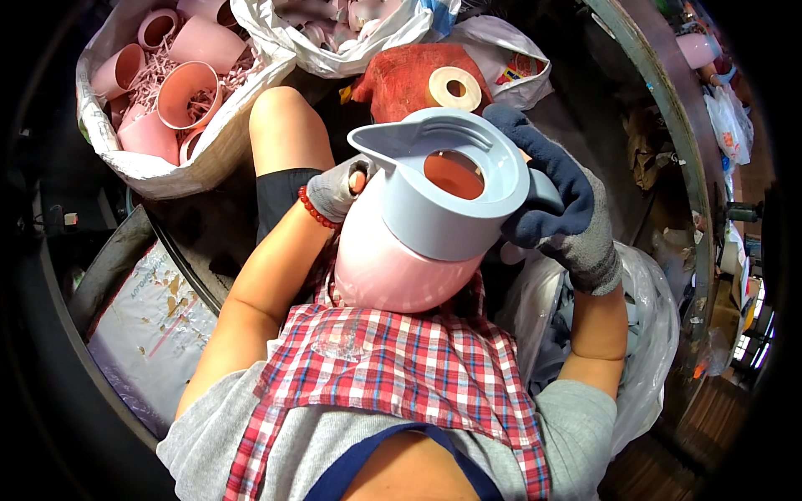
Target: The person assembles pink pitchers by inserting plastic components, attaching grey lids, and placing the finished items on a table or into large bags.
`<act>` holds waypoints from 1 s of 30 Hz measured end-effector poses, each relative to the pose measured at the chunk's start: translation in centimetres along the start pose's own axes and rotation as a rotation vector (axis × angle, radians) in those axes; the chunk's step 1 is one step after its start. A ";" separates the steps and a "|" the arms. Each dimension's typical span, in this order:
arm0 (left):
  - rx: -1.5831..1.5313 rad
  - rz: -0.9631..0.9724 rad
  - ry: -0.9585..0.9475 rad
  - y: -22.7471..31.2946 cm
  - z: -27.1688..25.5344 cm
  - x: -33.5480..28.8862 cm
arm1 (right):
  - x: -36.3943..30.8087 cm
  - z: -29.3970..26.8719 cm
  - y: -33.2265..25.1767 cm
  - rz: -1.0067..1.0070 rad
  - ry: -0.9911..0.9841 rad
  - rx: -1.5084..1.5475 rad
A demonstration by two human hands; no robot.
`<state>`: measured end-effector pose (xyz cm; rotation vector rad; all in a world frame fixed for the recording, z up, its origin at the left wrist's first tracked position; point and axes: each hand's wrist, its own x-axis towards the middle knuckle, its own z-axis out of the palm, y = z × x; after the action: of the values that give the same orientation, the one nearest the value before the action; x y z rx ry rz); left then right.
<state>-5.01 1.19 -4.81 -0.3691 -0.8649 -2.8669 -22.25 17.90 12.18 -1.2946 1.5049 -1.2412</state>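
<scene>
In front of my lap is a pink thermos jug point(393, 271) with a grey-blue plastic collar, spout and handle, tilted a little so its round top opening shows. A reddish-orange inside is visible through that opening. My right hand point(555, 192), in a thick navy and grey glove, grips the jug by its handle on the right. Below the spout, my left hand point(336, 189) presses on the jug's left side; it wears a grey glove with a bare fingertip showing. The jug hides most of the left fingers.
A white sack point(175, 177) of pink cylindrical shells and shavings stands at far left, another white sack point(342, 60) beside it. A cream ring roll point(455, 88) lies on red cloth point(397, 79). At right are a clear plastic bag point(647, 334) of grey-blue parts and a curved metal edge point(681, 108).
</scene>
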 end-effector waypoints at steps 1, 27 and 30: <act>0.065 0.007 0.031 0.5 0.2 -0.3 | -0.2 0.0 0.4 0.003 0.021 0.000; 0.553 -0.081 0.181 1.0 3.1 -3.4 | -0.3 1.2 1.4 0.060 -0.059 -0.052; 0.462 -0.182 0.231 1.4 3.9 -3.1 | -0.5 1.4 2.7 0.061 -0.059 0.029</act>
<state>-1.04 2.38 -1.73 0.0945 -1.5233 -2.6651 -21.41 18.14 9.22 -1.2462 1.4689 -1.1723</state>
